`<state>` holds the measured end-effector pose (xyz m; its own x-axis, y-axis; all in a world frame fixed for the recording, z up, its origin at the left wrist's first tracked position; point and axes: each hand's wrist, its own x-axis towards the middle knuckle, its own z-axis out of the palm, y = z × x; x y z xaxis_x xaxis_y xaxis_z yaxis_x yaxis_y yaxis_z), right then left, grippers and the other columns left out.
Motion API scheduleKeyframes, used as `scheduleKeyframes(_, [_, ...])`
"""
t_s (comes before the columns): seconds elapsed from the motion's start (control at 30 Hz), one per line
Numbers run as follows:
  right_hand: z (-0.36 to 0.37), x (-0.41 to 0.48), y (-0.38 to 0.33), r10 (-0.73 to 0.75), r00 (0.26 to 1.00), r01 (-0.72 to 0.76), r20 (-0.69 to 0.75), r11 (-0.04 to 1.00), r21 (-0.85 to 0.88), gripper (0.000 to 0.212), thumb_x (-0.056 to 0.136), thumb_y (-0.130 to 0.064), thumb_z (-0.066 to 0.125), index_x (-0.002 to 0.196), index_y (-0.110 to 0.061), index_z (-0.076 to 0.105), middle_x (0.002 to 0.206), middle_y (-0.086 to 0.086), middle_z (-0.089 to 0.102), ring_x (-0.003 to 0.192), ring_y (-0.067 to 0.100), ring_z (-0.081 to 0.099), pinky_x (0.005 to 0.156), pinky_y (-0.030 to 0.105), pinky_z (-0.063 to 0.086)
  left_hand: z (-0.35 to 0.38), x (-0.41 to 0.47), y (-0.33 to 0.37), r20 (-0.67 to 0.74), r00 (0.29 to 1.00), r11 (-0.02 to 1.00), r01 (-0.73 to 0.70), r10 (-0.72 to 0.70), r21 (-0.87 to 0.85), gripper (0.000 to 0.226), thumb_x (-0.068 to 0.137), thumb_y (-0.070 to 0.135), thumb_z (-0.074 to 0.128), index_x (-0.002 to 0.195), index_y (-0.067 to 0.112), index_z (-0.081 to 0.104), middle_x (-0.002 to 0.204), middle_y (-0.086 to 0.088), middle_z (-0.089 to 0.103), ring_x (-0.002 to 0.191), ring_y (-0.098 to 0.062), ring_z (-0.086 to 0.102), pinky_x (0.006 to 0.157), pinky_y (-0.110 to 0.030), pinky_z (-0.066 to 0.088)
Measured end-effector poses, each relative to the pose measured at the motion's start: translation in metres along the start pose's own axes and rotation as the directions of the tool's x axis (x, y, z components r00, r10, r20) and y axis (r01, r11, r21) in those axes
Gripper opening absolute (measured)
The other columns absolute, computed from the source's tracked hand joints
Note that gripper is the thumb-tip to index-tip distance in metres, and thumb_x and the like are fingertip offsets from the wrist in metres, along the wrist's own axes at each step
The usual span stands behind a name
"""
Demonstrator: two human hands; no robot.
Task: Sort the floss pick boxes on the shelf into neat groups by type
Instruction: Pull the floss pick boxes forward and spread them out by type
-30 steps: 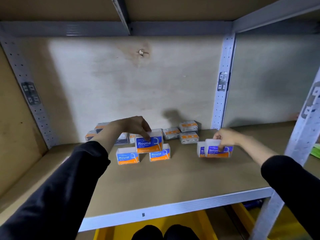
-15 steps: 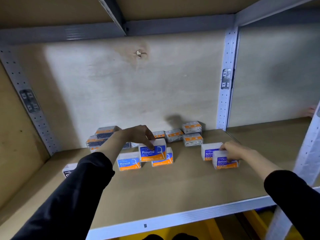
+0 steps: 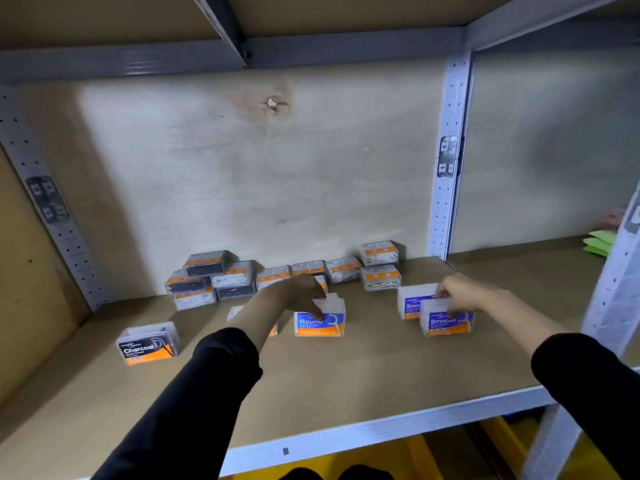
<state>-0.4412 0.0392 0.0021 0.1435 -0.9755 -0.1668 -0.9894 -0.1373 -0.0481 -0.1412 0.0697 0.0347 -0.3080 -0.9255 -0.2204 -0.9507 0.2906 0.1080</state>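
My left hand (image 3: pixel 298 294) grips the top of a blue-and-orange "Round" box (image 3: pixel 320 320) standing mid-shelf, with another box right behind it. A second Round box (image 3: pixel 234 311) is mostly hidden by my left forearm. My right hand (image 3: pixel 462 294) holds a purple "Smooth" box (image 3: pixel 445 323) by its top; a second Smooth box (image 3: pixel 412 301) stands just behind it to the left. A black "Charcoal" box (image 3: pixel 147 342) stands alone at the front left. Several mixed boxes (image 3: pixel 221 275) lie flat in a row along the back wall.
The wooden shelf board (image 3: pixel 346 386) has a metal front edge (image 3: pixel 381 433). A perforated upright (image 3: pixel 446 202) stands at the back right and another post (image 3: pixel 614 296) at the front right. Green packets (image 3: pixel 601 242) lie on the neighbouring shelf.
My left hand has brought the Round box down from on top of the two others to shelf level. My right hand stays on the front Smooth box. The view shifted, revealing the Charcoal box.
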Motion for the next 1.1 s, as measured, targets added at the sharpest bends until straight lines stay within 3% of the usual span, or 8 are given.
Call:
scheduleKeyframes(0.27, [-0.001,-0.003,0.0,0.009,1.0,-0.009,-0.006,1.0,0.014,0.03,0.077,-0.011,0.069,0.106,-0.008,0.065,0.113,0.008,0.063,0.101,0.023,0.062,0.086,0.037,0.052,0.025,0.006,0.008,0.013,1.0,0.999,0.022,-0.023,0.024,0.057,0.088,0.026,0.059,0.14,0.009,0.04,0.142,-0.012,0.044,0.131,-0.025,0.041,0.107,-0.034,0.036])
scheduleKeyframes(0.57, [-0.004,-0.007,-0.002,0.013,1.0,-0.013,-0.013,0.999,0.047,0.037,0.08,-0.009,0.065,0.116,-0.011,0.061,0.122,0.007,0.06,0.106,0.021,0.06,0.088,0.033,0.053,0.026,0.006,0.006,-0.001,1.0,1.0,0.02,-0.02,-0.015,0.056,0.086,0.024,0.063,0.137,0.008,0.044,0.139,-0.011,0.049,0.128,-0.024,0.046,0.106,-0.033,0.038])
scheduleKeyframes(0.83, [-0.027,0.002,-0.023,-0.025,0.995,0.035,-0.092,0.994,0.102,0.038,0.081,-0.009,0.066,0.119,-0.009,0.06,0.122,0.007,0.06,0.109,0.02,0.057,0.088,0.027,0.047,-0.012,0.007,-0.013,-0.137,0.99,0.999,0.017,-0.023,-0.042,0.039,0.088,0.022,0.061,0.124,0.006,0.058,0.127,-0.01,0.062,0.118,-0.022,0.055,0.098,-0.026,0.041])
scheduleKeyframes(1.1, [-0.047,0.044,-0.047,-0.055,0.989,0.077,-0.134,0.982,0.17,0.033,0.083,-0.008,0.061,0.115,-0.009,0.063,0.12,0.01,0.062,0.109,0.024,0.058,0.092,0.028,0.044,-0.034,0.038,-0.038,-0.205,0.976,0.997,0.073,-0.071,0.0,0.038,0.089,0.023,0.059,0.125,0.01,0.058,0.128,-0.009,0.059,0.121,-0.023,0.051,0.098,-0.028,0.04])
